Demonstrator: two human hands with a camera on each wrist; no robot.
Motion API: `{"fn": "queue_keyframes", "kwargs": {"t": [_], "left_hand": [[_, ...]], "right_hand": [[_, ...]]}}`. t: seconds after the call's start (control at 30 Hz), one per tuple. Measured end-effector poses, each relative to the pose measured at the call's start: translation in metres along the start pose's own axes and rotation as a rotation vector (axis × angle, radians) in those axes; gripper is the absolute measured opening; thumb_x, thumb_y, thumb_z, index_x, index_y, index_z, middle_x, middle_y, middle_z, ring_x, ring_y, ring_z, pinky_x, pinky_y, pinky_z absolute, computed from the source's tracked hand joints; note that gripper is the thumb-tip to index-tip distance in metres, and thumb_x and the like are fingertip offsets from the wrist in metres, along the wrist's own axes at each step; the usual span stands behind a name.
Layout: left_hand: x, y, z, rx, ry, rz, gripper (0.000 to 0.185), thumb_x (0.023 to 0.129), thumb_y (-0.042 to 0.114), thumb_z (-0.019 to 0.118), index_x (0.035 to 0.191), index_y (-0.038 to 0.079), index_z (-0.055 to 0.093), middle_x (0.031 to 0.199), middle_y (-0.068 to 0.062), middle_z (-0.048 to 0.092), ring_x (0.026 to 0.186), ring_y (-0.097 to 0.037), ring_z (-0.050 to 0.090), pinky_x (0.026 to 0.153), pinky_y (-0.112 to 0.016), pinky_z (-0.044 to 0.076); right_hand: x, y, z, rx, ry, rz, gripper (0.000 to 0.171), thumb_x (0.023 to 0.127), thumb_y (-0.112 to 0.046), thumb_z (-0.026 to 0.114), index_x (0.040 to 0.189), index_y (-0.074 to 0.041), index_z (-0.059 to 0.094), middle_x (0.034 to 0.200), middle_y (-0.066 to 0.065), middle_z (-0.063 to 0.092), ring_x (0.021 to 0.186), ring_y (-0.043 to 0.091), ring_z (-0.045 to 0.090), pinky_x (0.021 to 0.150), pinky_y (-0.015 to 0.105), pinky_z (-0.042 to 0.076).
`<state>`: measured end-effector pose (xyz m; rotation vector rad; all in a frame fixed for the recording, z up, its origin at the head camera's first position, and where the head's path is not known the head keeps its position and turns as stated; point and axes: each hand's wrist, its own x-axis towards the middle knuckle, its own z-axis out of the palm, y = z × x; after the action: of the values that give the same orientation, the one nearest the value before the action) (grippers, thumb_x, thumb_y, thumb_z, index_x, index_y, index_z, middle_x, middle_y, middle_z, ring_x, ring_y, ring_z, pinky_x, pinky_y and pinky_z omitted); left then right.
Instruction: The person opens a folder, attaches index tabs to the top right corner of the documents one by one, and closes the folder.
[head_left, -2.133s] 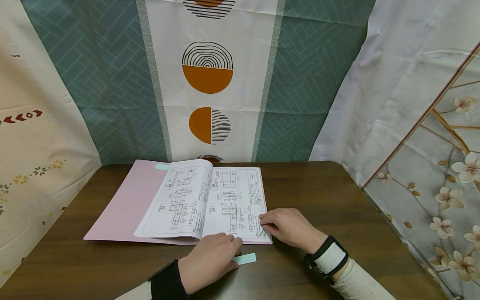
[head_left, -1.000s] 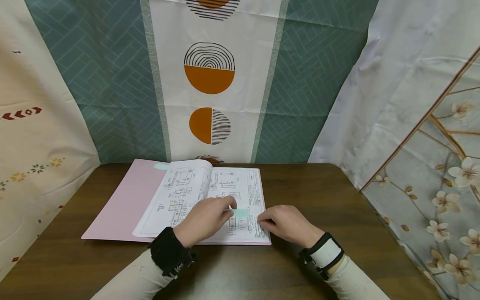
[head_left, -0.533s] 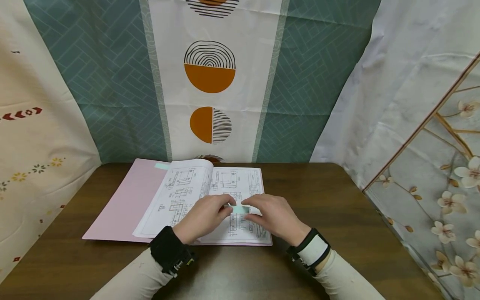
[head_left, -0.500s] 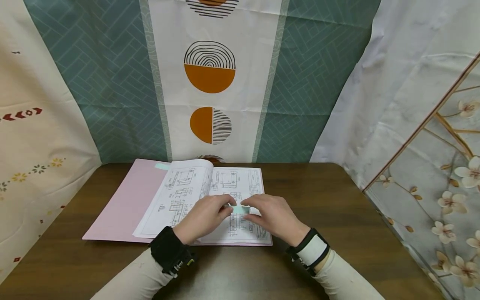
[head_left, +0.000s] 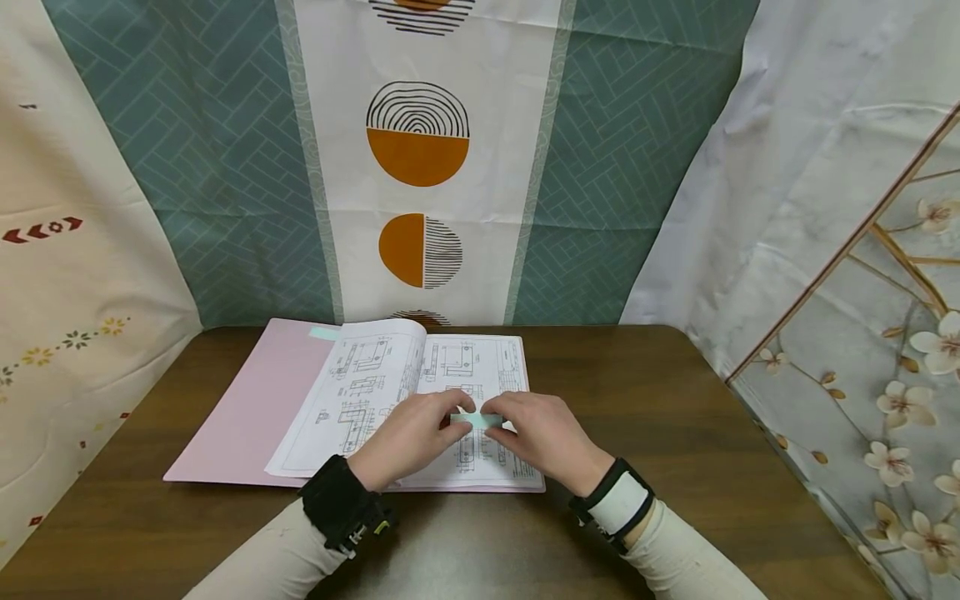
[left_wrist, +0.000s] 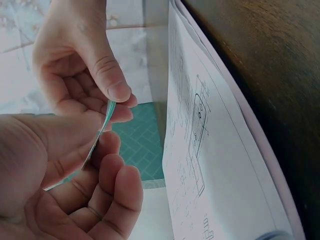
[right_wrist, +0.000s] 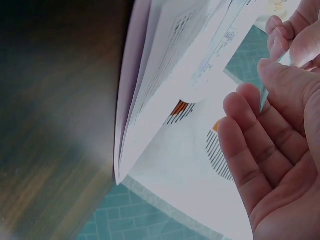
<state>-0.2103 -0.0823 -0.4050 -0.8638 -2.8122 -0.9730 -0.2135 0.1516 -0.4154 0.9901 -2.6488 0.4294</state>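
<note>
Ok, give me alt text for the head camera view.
Both hands, left hand and right hand, pinch a small pale green strip above an open booklet of technical drawings. The booklet lies on a pink folder on a dark wooden table.

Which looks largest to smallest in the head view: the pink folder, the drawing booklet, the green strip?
1. pink folder
2. drawing booklet
3. green strip, partly hidden by the fingers that pinch it

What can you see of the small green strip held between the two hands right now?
The green strip is a small, thin, pale mint rectangle that looks like paper or a sticky label. It is held above the right-hand page of the open booklet, long side level, pinched at one end by the left hand and at the other by the right hand. The left wrist view shows it edge-on, slightly bowed.
</note>
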Motion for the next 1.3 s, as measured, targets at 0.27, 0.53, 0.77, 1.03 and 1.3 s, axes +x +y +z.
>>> {"fn": "queue_keyframes", "kwargs": {"t": [0.27, 0.53, 0.77, 1.03, 1.3], "left_hand": [[0.002, 0.0, 0.005, 0.054, -0.002, 0.027, 0.023, 0.097, 0.016, 0.088, 0.117, 0.013, 0.079, 0.099, 0.006, 0.074, 0.078, -0.008, 0.061, 0.071, -0.03, 0.052], [0.003, 0.001, 0.004, 0.076, 0.008, 0.029, 0.024, 0.096, 0.017, 0.089, 0.118, 0.012, 0.081, 0.106, 0.002, 0.078, 0.079, -0.009, 0.063, 0.073, -0.031, 0.054], [0.003, 0.002, 0.002, 0.063, 0.009, 0.025, 0.026, 0.095, 0.017, 0.09, 0.12, 0.011, 0.081, 0.112, 0.0, 0.079, 0.081, -0.01, 0.065, 0.076, -0.031, 0.057], [0.003, 0.003, 0.006, 0.061, 0.001, 0.021, 0.02, 0.097, 0.017, 0.088, 0.115, 0.012, 0.081, 0.103, 0.003, 0.077, 0.081, -0.01, 0.063, 0.075, -0.031, 0.055], [0.001, 0.004, 0.008, 0.056, -0.005, 0.034, 0.016, 0.097, 0.015, 0.088, 0.111, 0.011, 0.081, 0.098, 0.004, 0.076, 0.078, -0.008, 0.062, 0.071, -0.029, 0.054]], "right_hand": [[0.0, 0.002, -0.005, 0.034, -0.032, -0.008, 0.034, 0.089, -0.019, 0.095, 0.12, -0.018, 0.082, 0.106, -0.005, 0.082, 0.089, 0.011, 0.075, 0.084, 0.033, 0.063], [0.001, 0.005, -0.012, 0.061, -0.057, -0.017, 0.034, 0.088, -0.019, 0.095, 0.12, -0.015, 0.083, 0.108, -0.001, 0.083, 0.086, 0.011, 0.075, 0.085, 0.032, 0.063], [0.003, 0.007, -0.013, 0.062, -0.051, -0.027, 0.028, 0.091, -0.016, 0.092, 0.119, -0.016, 0.085, 0.107, -0.004, 0.083, 0.086, 0.01, 0.075, 0.086, 0.031, 0.063], [0.0, 0.008, -0.013, 0.033, -0.026, -0.05, 0.025, 0.093, -0.015, 0.091, 0.117, -0.02, 0.086, 0.111, -0.006, 0.083, 0.093, 0.011, 0.077, 0.089, 0.032, 0.063], [-0.002, 0.008, -0.012, 0.001, 0.057, -0.095, 0.023, 0.091, -0.013, 0.093, 0.113, -0.019, 0.087, 0.106, -0.006, 0.078, 0.089, 0.01, 0.072, 0.085, 0.03, 0.063]]}}
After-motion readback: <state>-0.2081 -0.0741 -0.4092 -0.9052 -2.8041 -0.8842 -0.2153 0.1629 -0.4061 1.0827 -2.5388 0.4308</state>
